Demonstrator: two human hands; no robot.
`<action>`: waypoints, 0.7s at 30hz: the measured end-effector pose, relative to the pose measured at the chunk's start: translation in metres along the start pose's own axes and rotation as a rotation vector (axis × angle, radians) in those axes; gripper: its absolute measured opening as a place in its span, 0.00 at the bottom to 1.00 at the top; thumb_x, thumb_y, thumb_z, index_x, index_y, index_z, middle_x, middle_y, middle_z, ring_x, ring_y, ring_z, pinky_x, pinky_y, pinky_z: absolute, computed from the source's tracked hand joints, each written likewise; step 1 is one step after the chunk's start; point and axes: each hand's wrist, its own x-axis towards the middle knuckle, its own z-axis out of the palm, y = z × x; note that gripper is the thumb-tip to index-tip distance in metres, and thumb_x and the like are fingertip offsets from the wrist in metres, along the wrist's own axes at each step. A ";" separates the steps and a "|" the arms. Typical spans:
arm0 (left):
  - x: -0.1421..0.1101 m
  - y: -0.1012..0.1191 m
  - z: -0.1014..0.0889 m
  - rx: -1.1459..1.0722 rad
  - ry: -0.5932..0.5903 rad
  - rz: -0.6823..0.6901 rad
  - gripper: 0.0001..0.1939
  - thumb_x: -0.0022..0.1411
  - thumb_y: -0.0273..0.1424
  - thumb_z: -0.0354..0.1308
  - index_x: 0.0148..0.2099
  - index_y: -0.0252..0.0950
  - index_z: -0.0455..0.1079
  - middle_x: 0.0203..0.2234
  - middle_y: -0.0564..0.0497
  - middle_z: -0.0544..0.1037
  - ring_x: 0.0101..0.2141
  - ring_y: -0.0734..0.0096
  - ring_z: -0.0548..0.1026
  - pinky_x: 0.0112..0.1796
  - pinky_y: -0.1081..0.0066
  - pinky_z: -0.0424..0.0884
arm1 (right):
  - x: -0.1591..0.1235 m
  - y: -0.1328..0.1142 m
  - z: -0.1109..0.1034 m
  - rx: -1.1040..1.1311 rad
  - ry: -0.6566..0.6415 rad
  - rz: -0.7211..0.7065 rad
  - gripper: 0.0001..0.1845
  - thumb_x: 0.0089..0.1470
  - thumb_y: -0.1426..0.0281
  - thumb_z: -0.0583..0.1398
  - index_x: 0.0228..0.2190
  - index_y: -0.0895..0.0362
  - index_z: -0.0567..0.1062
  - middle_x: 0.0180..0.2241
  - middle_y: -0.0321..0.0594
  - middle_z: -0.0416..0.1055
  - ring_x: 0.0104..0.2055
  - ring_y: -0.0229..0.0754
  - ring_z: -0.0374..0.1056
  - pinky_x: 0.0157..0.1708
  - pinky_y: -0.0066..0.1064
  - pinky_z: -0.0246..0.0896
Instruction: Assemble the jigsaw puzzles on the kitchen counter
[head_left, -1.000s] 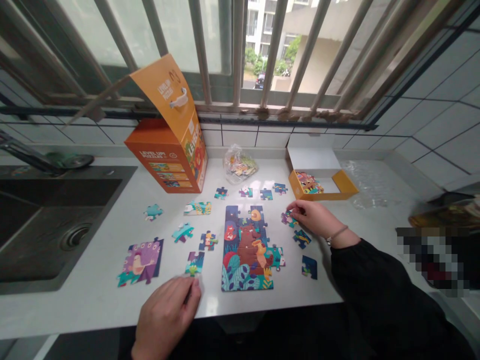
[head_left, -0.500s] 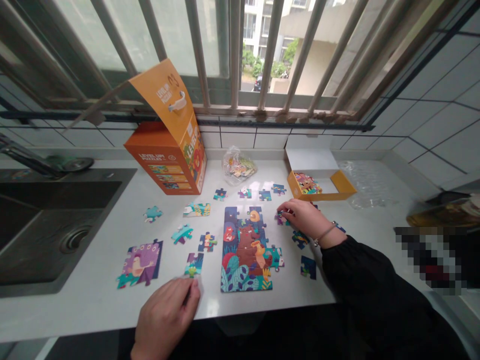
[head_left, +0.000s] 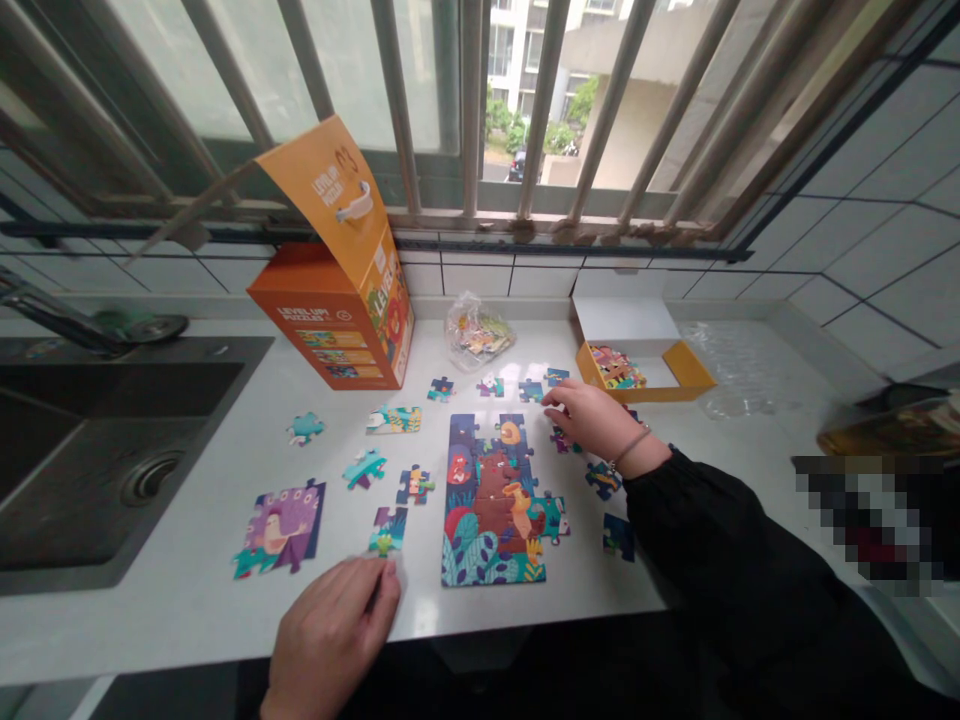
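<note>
At the piece-choosing step, I judged, my right hand, grip parted and seemingly empty, hung beside a loose piece one o'clock from the puzzle, wanting a pinch next; my left hand, curled at eight, hid any contents.

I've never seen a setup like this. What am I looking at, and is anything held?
There's no robot here: these are a person's bare hands, and every picture comes from one head-worn camera. On the white counter lie a partly joined puzzle, a smaller joined section and loose pieces. Farther back are an orange box, a clear bag of pieces and an open yellow box. The right hand is beside a back-row piece, possibly touching it. The left hand is by the counter's front edge. I can't see anything clearly held.
</note>
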 end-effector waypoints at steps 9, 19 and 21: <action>0.000 -0.001 -0.001 -0.005 -0.002 -0.002 0.12 0.79 0.32 0.56 0.40 0.38 0.75 0.32 0.49 0.84 0.34 0.62 0.82 0.39 0.62 0.72 | 0.085 -0.035 0.016 -0.056 -0.045 -0.101 0.21 0.67 0.63 0.67 0.57 0.58 0.80 0.57 0.56 0.77 0.58 0.56 0.74 0.59 0.41 0.66; 0.001 -0.001 -0.002 -0.006 -0.005 -0.009 0.14 0.79 0.33 0.55 0.39 0.38 0.76 0.32 0.49 0.84 0.33 0.63 0.82 0.38 0.63 0.73 | 0.104 -0.033 0.023 -0.056 -0.108 -0.220 0.25 0.59 0.73 0.68 0.58 0.59 0.79 0.51 0.50 0.82 0.53 0.51 0.76 0.57 0.37 0.66; 0.001 -0.001 -0.002 -0.003 -0.002 -0.008 0.13 0.79 0.33 0.55 0.39 0.38 0.76 0.32 0.49 0.84 0.34 0.63 0.82 0.38 0.63 0.73 | 0.101 -0.032 0.024 -0.055 -0.116 -0.224 0.24 0.58 0.75 0.67 0.56 0.58 0.81 0.47 0.47 0.82 0.51 0.49 0.76 0.55 0.35 0.67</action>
